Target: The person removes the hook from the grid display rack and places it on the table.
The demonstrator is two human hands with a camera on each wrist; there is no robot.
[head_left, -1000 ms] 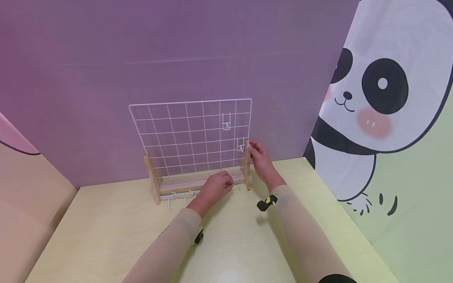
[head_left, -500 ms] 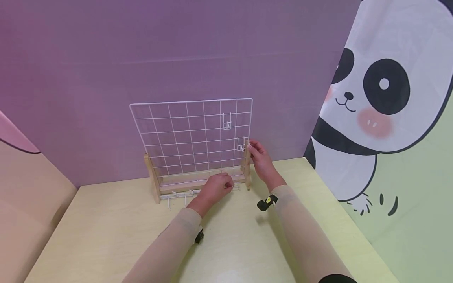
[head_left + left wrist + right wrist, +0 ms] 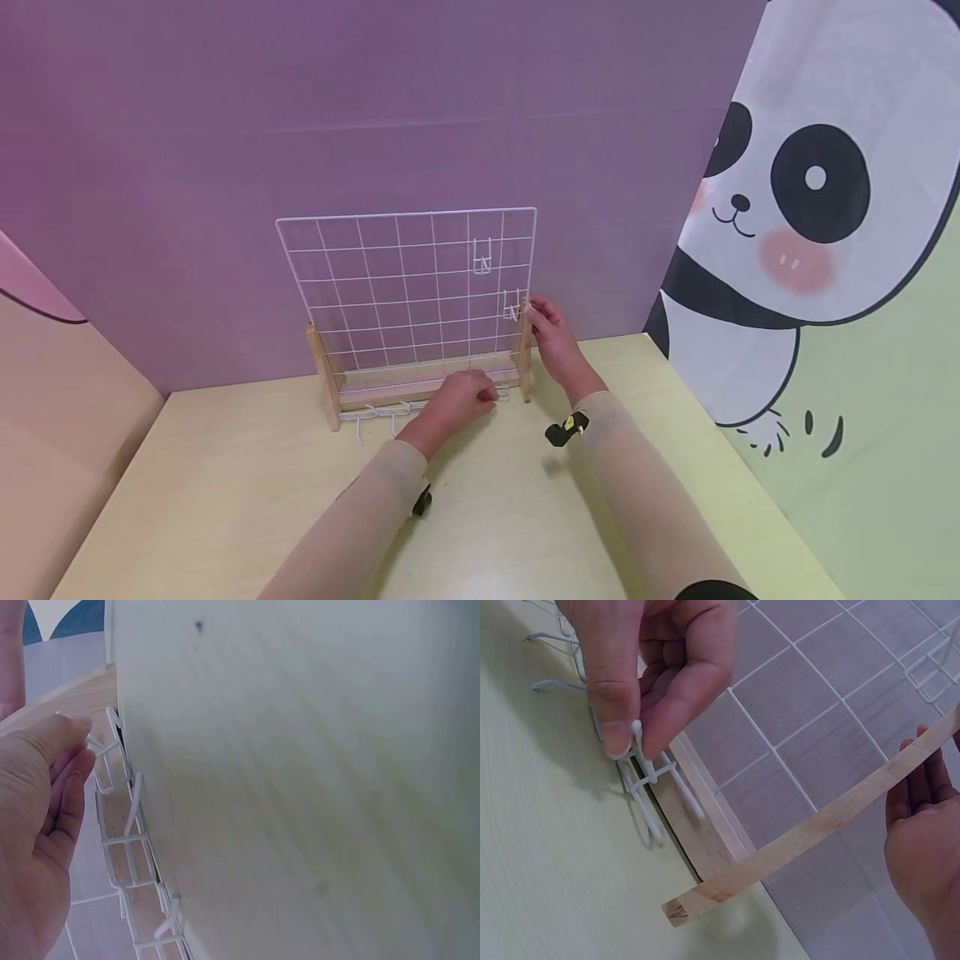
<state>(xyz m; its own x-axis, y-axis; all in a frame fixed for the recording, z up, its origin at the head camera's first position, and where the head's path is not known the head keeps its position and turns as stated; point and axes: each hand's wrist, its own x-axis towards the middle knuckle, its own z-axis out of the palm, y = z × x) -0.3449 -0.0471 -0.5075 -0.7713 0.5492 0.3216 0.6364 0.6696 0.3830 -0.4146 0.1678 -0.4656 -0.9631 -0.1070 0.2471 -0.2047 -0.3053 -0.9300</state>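
At the left we see the stand's left post (image 3: 322, 377), upright on the pale surface (image 3: 225, 467) and holding up one side of the white wire grid (image 3: 402, 275), which rises in front of a purple backdrop (image 3: 480, 125). Along the front of the wooden base (image 3: 390, 395) we find a row of white hooks (image 3: 127, 840), probably lined up there to be within easy reach; we cannot tell whether they lean on the wood or only lie beside it.

Next comes the left hand (image 3: 457, 402), nearly closed, thumb and finger pinching the projecting peg of one white hook (image 3: 651, 780) low by the base, near its right end. Its two prongs point away from the fingers, and we judge that this pinch keeps them free to catch on a wire.

Above and to the right, an upper hook (image 3: 482, 265) and a lower hook (image 3: 512, 314) hang on the grid, the lower one just beside the right post (image 3: 526, 358). There the right hand (image 3: 553, 340) grips the post near its top, fingers bent behind it, presumably to steady the frame. Farthest right we see a printed panda (image 3: 817, 250) on the wall covering
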